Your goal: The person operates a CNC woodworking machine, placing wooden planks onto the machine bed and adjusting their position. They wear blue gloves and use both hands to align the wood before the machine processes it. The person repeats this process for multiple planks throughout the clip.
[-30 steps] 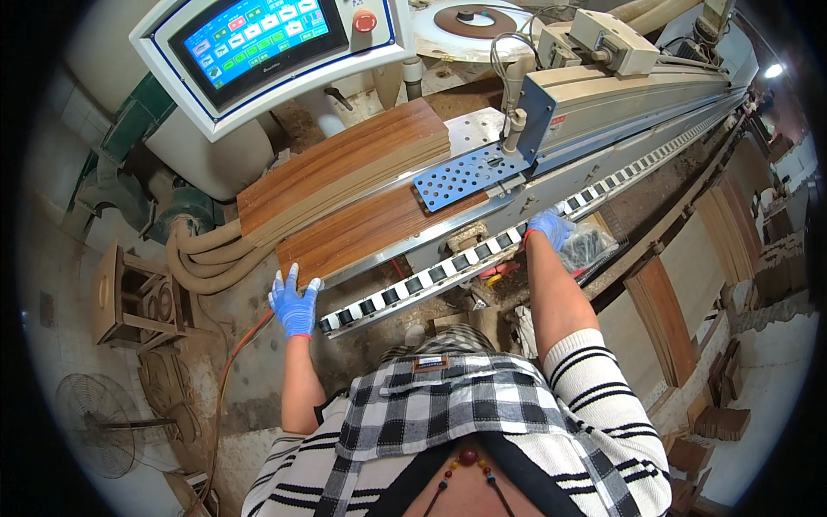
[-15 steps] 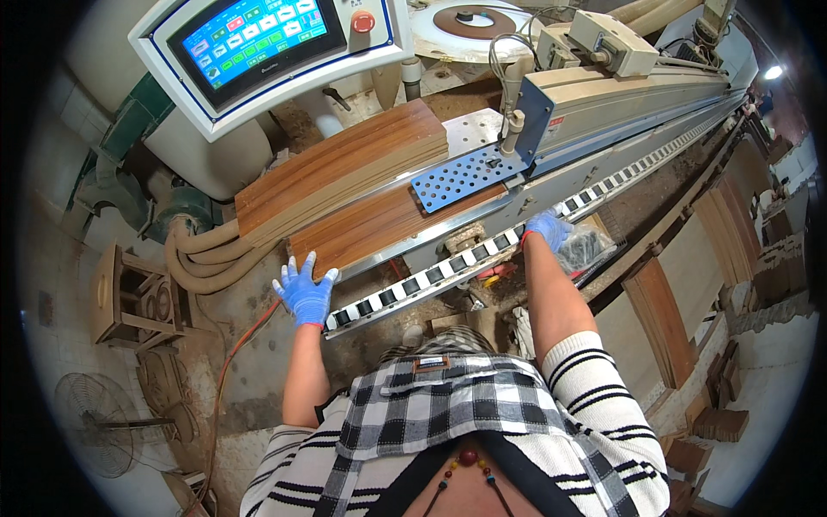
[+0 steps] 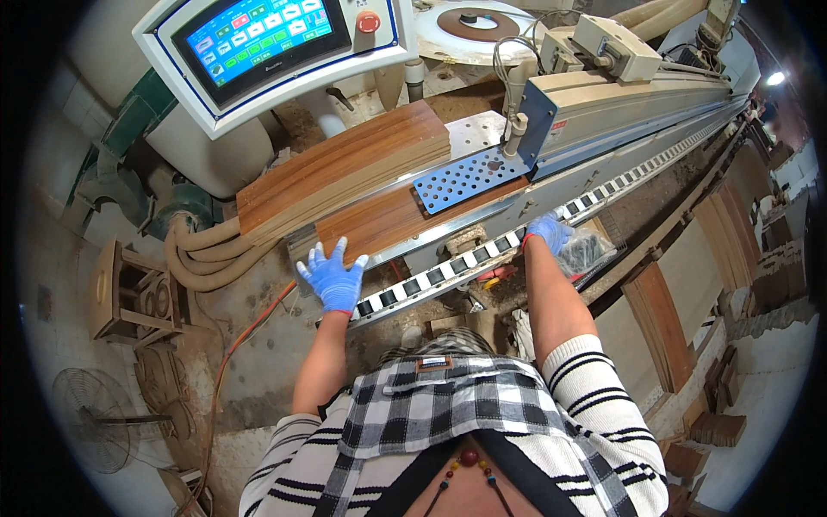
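My left hand (image 3: 332, 277), in a blue glove with pale fingertips, is open with its fingers spread. Its fingertips are at the left end of a curved wood-grain board (image 3: 388, 219). The board lies on the machine's bed, and its right part runs beneath a blue perforated plate (image 3: 469, 182). Farther right, my right hand (image 3: 549, 230), also gloved, lies over the roller rail (image 3: 457, 265) beside a clear plastic bag of dark items (image 3: 587, 252). Its fingers are partly hidden, so I cannot make out a grip.
A stack of curved boards (image 3: 345, 169) stands behind the bed. At the upper left hangs a control panel (image 3: 267, 43) with a red button (image 3: 368, 22). The long edge machine (image 3: 620, 112) stretches to the far right. More boards (image 3: 659, 323) lean at right; an orange hose (image 3: 237, 343) crosses the floor.
The board has slid right, farther under the blue plate, and my left hand has moved right with it. My right hand has stayed at the rail.
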`<act>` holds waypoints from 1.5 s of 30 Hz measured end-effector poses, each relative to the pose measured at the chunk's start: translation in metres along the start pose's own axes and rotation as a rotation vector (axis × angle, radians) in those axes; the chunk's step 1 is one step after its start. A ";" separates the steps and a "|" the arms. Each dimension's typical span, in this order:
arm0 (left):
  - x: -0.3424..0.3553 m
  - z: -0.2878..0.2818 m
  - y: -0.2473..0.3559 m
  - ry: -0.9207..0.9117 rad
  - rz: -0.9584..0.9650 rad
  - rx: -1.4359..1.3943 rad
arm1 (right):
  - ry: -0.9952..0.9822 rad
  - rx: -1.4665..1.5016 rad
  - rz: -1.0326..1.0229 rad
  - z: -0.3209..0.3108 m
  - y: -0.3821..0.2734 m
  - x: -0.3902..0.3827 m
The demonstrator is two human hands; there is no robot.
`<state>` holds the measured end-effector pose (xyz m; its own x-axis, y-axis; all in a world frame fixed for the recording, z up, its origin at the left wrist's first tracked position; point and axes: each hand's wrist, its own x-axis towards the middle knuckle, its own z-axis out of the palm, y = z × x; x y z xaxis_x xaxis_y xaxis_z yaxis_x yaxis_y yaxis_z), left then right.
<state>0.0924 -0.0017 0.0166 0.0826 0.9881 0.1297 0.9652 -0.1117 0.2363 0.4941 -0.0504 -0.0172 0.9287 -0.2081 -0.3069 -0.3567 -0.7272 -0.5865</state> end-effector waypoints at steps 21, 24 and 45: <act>0.194 -0.100 0.032 -0.341 0.383 0.280 | 0.058 0.003 -0.012 -0.005 -0.002 -0.003; 0.210 -0.094 0.026 -0.415 0.393 0.246 | 0.108 0.039 -0.032 -0.004 -0.001 -0.009; -0.002 -0.122 -0.089 -0.358 0.437 0.053 | 0.028 0.065 0.002 -0.008 -0.001 -0.006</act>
<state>-0.0240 -0.0069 0.1123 0.5474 0.8263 -0.1324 0.8327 -0.5222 0.1842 0.4897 -0.0534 -0.0090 0.9303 -0.2282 -0.2873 -0.3632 -0.6827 -0.6341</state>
